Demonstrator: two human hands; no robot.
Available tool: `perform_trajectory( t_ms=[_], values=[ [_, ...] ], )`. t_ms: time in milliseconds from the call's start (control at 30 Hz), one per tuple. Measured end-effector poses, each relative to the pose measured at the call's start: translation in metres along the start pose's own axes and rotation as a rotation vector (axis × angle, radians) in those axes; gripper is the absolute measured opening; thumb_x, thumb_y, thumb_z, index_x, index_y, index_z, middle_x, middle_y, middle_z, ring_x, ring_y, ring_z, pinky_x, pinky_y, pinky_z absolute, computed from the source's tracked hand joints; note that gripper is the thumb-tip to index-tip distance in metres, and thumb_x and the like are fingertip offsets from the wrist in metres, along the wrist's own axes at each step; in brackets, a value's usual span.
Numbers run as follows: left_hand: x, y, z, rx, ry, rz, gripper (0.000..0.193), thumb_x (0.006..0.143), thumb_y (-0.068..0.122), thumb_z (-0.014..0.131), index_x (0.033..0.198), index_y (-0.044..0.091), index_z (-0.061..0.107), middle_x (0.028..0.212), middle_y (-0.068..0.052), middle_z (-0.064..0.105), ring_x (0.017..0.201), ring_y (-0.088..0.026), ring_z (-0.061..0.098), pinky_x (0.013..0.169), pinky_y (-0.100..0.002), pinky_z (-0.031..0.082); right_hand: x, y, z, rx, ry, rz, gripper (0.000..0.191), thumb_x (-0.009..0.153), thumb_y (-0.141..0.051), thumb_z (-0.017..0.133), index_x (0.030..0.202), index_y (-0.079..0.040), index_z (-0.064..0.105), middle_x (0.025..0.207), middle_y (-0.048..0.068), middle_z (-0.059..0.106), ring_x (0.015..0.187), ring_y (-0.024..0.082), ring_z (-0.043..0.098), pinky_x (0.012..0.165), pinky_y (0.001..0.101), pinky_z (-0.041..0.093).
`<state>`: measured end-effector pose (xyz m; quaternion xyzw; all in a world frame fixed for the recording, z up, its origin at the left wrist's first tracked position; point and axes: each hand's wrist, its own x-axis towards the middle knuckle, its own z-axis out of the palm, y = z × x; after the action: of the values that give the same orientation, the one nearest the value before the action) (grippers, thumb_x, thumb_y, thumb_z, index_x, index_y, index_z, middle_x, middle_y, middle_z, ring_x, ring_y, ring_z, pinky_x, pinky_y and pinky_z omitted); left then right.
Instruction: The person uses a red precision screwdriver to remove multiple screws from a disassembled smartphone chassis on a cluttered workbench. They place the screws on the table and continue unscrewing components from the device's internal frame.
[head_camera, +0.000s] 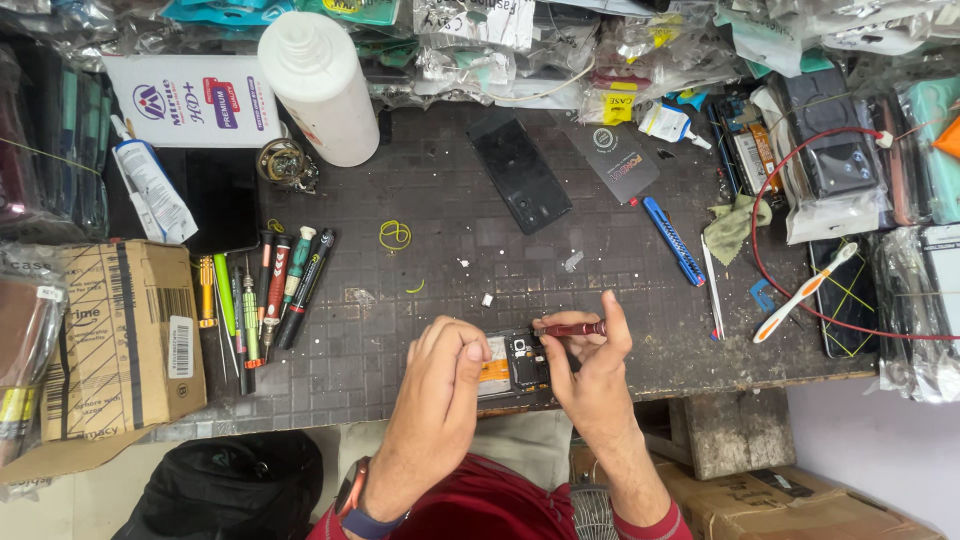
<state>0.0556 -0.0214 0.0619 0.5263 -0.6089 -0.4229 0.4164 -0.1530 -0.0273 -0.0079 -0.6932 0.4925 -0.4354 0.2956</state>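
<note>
The right hand (590, 365) pinches a red screwdriver (572, 328) between thumb and fingers, its tip over the opened phone (512, 364) at the near edge of the dark work mat (440, 200). The left hand (445, 365) curls closed on the phone's left end, steadying it. A row of screwdrivers (262, 290) lies well to the left, a white bottle (318, 85) beyond.
</note>
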Motion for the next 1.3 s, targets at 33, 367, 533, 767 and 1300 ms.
perform_trajectory(
  t_ms=[33,367,533,767,1300],
  values=[
    [-0.001,0.0,0.002,-0.057,0.004,-0.028,0.022,0.109,0.016,0.042,0.099,0.002,0.056,0.098,-0.011,0.058,0.09,-0.026,0.057,0.086,-0.036,0.045,-0.001,-0.001,0.001,0.006,0.027,0.012,0.086,0.096,0.018,0.057,0.156,-0.011,0.001,0.115,0.02,0.063,0.105,0.027,0.074,0.092,0.0365,0.064],
    [-0.017,-0.01,0.027,-0.368,-0.027,-0.103,0.037,0.111,0.022,0.041,0.084,-0.002,0.051,0.079,-0.008,0.053,0.073,-0.018,0.054,0.07,-0.032,0.047,-0.016,-0.049,0.008,0.336,0.386,0.112,0.097,0.099,0.015,0.059,0.16,-0.023,-0.006,0.118,0.021,0.06,0.097,0.03,0.075,0.093,0.0446,0.066],
    [-0.026,-0.016,0.038,-0.505,-0.076,-0.098,0.043,0.113,0.025,0.038,0.081,0.0,0.051,0.077,-0.006,0.051,0.074,-0.016,0.051,0.072,-0.03,0.046,-0.028,-0.071,0.012,0.39,0.44,0.109,0.097,0.1,0.013,0.062,0.161,-0.024,-0.003,0.115,0.018,0.059,0.092,0.027,0.073,0.095,0.0475,0.067],
    [-0.025,-0.011,0.041,-0.499,-0.094,-0.077,0.044,0.112,0.027,0.038,0.081,0.0,0.051,0.077,-0.006,0.052,0.074,-0.017,0.051,0.072,-0.031,0.045,-0.03,-0.075,0.01,0.374,0.405,0.077,0.099,0.098,0.012,0.065,0.16,-0.024,-0.003,0.115,0.018,0.06,0.094,0.027,0.074,0.094,0.0463,0.066],
    [-0.026,-0.008,0.039,-0.394,-0.084,-0.032,0.041,0.111,0.025,0.038,0.082,-0.001,0.051,0.077,-0.009,0.051,0.074,-0.022,0.051,0.074,-0.036,0.044,-0.039,-0.073,0.007,0.319,0.319,-0.014,0.1,0.098,0.016,0.065,0.161,-0.027,0.001,0.109,0.016,0.061,0.092,0.026,0.074,0.091,0.0433,0.068]
  ],
)
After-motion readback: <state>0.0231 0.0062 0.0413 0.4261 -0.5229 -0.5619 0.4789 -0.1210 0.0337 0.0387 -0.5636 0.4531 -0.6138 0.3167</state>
